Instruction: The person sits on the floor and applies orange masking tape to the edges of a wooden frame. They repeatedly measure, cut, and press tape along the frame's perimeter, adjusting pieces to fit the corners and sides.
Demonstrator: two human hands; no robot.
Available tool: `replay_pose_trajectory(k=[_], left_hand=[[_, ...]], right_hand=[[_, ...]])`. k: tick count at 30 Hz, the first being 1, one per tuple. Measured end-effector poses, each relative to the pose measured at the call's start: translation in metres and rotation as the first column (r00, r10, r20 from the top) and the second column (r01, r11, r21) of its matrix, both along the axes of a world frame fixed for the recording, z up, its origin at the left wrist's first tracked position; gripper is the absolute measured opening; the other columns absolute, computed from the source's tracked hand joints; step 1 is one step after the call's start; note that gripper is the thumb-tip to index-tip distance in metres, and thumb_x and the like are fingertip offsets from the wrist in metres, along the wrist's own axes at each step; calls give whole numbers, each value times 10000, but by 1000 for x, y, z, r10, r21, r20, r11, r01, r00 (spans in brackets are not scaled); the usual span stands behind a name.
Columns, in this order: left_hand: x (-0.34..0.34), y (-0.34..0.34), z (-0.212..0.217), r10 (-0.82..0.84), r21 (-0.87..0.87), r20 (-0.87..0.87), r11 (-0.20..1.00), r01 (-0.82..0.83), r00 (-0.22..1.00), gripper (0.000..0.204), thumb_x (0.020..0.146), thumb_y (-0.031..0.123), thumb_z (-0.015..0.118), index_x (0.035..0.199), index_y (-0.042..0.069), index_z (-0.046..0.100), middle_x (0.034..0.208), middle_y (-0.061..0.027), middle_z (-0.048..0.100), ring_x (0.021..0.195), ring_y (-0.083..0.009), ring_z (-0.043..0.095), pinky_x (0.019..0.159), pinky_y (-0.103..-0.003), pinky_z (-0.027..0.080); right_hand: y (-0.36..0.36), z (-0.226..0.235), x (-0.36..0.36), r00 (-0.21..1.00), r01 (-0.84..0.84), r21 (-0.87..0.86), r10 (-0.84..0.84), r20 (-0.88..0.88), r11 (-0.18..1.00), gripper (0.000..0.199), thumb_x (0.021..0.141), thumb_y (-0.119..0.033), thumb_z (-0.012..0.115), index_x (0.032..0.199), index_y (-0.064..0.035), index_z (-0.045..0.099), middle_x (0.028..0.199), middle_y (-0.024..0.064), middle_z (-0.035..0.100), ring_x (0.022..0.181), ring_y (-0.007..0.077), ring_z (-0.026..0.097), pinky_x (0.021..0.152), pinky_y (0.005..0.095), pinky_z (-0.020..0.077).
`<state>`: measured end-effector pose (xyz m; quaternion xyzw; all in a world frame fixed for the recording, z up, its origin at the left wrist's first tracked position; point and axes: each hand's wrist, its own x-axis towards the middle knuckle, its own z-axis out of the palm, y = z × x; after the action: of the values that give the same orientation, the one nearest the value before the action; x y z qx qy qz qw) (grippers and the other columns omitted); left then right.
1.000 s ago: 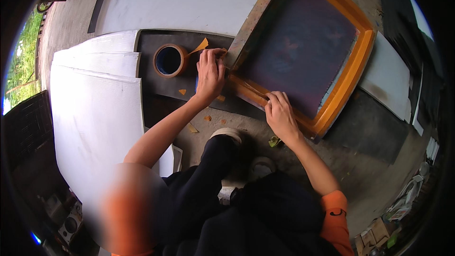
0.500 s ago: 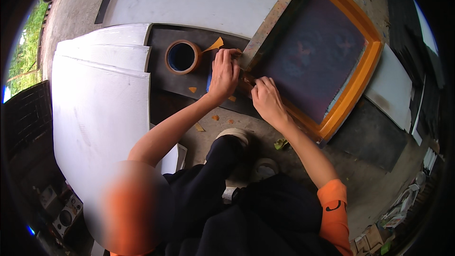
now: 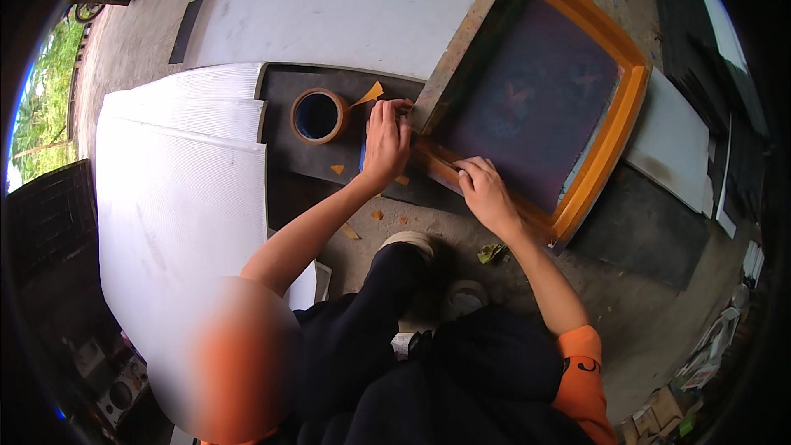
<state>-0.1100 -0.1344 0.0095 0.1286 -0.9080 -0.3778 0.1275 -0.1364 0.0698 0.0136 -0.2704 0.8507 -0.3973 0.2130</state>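
A screen-printing frame (image 3: 620,121) with wooden rails and dark mesh lies tilted ahead of me on the right. My left hand (image 3: 386,147) is at its near-left corner, fingers bent against the rail end. Farther along the near rail, my right hand (image 3: 490,198) has its fingers curled over the edge, the thumb hidden. A strip like brown tape seems to run along the rail between the hands. Left of my left hand, a tape roll (image 3: 294,115) with a blue inside rests on a black board. Some blue thing (image 3: 362,154) shows partly beneath the left wrist.
White corrugated sheets (image 3: 181,189) lie at the left, and a white panel (image 3: 329,8) at the back. Yellow scraps (image 3: 337,170) dot the black board (image 3: 280,86) and the floor. A crumpled leaf (image 3: 491,253) sits near my feet. Dark sheets (image 3: 643,222) lie beyond the frame's right side.
My right hand has slid a little to the right along the near rail, away from my left hand. The left hand stays at the corner. The whole view has shifted slightly.
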Motion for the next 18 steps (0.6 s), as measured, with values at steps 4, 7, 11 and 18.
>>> replay_pose_trajectory(k=[4,7,11,18], left_hand=[[2,-2,-4,-21,7,-6,1000,21,1000,214,878,47,430,1081,-10,473,990,-175,491,969,-344,487,878,-414,378],[3,-1,-7,-12,41,-14,999,13,1000,208,873,38,441,1073,-10,471,976,-172,496,958,-336,492,866,-411,381],[0,-2,-7,-32,65,-11,997,33,999,209,871,34,441,1073,-13,467,974,-177,493,951,-342,491,861,-418,384],[4,-5,-11,-31,19,4,999,31,1000,223,864,37,442,1077,-23,462,955,-185,480,927,-349,486,848,-419,390]], right_hand=[[-29,3,7,993,-18,30,21,-112,999,226,880,-110,491,965,71,597,998,207,556,945,359,518,870,434,436],[-53,-3,7,986,-35,-30,29,-167,999,202,866,-92,488,914,75,591,970,217,553,915,361,519,857,440,439],[-56,-15,-14,998,-61,-154,62,1,986,183,864,-126,511,803,14,612,913,192,586,908,366,533,837,456,446],[34,14,-36,987,2,279,43,-156,960,334,715,-189,772,900,-74,519,957,77,469,947,262,432,820,426,370]])
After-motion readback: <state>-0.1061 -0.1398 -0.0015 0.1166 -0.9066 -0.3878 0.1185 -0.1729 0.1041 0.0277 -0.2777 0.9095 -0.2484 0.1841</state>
